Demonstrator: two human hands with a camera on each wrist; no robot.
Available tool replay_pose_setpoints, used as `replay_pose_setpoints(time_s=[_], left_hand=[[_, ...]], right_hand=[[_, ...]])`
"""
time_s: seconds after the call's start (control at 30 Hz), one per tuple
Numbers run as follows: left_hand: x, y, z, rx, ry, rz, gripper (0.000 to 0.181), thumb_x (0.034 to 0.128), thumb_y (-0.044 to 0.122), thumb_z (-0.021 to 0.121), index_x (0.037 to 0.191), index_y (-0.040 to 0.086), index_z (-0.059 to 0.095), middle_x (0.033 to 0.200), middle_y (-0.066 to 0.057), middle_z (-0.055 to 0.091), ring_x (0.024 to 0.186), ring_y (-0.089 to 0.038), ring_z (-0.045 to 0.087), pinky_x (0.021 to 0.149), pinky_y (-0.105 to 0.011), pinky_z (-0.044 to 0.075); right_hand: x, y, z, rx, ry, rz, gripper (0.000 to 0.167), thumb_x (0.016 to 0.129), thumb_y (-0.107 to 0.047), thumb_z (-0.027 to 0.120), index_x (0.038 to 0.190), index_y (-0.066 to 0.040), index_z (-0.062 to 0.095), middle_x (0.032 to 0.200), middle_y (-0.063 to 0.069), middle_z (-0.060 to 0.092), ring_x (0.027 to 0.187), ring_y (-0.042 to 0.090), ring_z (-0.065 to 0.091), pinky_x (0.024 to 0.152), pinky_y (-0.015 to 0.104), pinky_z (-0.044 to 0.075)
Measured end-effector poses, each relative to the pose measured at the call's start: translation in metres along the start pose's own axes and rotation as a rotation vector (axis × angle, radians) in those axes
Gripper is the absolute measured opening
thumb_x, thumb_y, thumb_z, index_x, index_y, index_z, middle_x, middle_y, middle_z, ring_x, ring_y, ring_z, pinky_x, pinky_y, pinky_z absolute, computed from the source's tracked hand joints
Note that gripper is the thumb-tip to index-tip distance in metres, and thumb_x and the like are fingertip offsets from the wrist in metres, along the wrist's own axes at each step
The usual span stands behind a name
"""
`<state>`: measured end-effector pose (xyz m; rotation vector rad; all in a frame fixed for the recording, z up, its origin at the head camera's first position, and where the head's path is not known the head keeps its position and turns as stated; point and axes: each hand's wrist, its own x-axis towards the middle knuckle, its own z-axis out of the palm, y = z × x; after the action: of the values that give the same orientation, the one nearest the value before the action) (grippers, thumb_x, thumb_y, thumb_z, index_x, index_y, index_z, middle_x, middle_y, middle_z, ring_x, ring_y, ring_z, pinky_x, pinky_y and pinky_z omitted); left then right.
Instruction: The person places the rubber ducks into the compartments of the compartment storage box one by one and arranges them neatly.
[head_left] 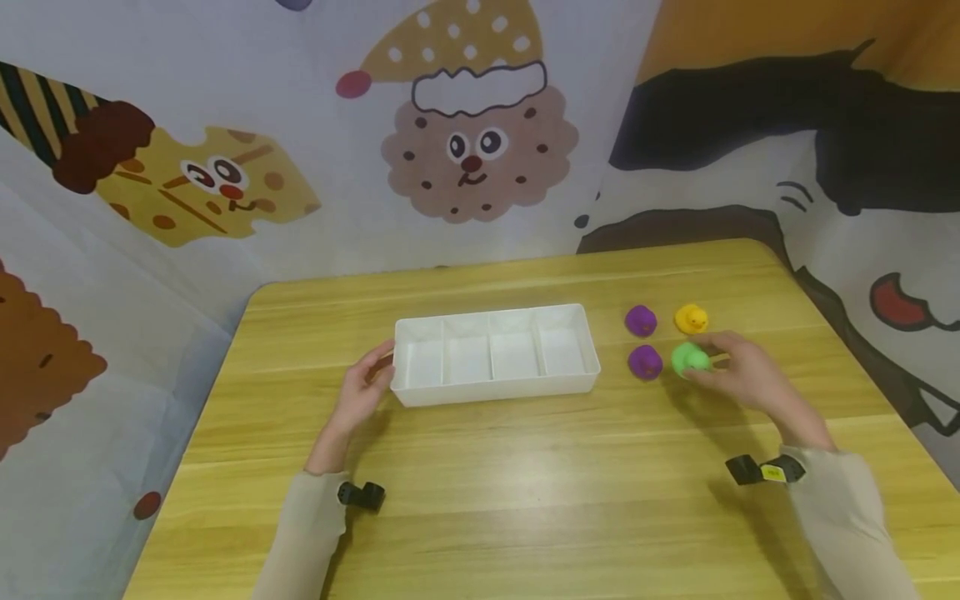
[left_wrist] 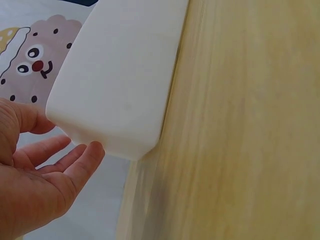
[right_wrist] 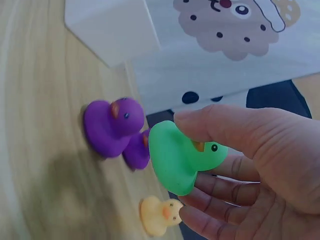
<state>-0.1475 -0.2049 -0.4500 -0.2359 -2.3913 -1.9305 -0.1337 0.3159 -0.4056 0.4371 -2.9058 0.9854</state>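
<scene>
Now pinching green duck (head_left: 686,357) in right hand (head_left: 750,375) | near purple ducks (head_left: 645,362), yellow duck (head_left: 691,319), right of white tray (head_left: 498,390) (four compartments) | touching tray's end with left hand (head_left: 360,398), fingers loosely parted

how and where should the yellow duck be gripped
Probably pinch the yellow duck across its rounded body, below the head, coming from above and the right: it sits upright, with the farther purple duck to its left and the green duck in front.
</scene>
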Motion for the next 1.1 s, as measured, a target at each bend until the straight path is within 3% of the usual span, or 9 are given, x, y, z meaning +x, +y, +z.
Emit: replay_pose_setpoints(time_s=[0.4, 1.1], left_hand=[[-0.001, 0.004, 0.001, -0.014, -0.002, -0.053, 0.043, 0.091, -0.012, 0.046, 0.133, -0.014, 0.04, 0.135, -0.032, 0.041, 0.121, -0.044, 0.044, 0.083, -0.012, 0.047], [-0.001, 0.002, -0.002, -0.009, -0.021, -0.049, 0.042, 0.0922, -0.01, 0.046, 0.134, -0.012, 0.04, 0.137, -0.031, 0.041, 0.122, -0.044, 0.044, 0.084, -0.014, 0.047]], right_hand=[[0.02, -0.021, -0.003, 0.014, -0.018, -0.023, 0.051, 0.079, -0.009, 0.075, 0.119, 0.014, 0.053, 0.104, 0.025, 0.059, 0.096, 0.038, 0.055, 0.077, 0.053, 0.051], [0.062, -0.07, 0.004, 0.032, -0.042, -0.11, 0.046, 0.079, -0.009, 0.074, 0.117, 0.01, 0.056, 0.103, 0.023, 0.061, 0.091, 0.035, 0.059, 0.076, 0.049, 0.053]])
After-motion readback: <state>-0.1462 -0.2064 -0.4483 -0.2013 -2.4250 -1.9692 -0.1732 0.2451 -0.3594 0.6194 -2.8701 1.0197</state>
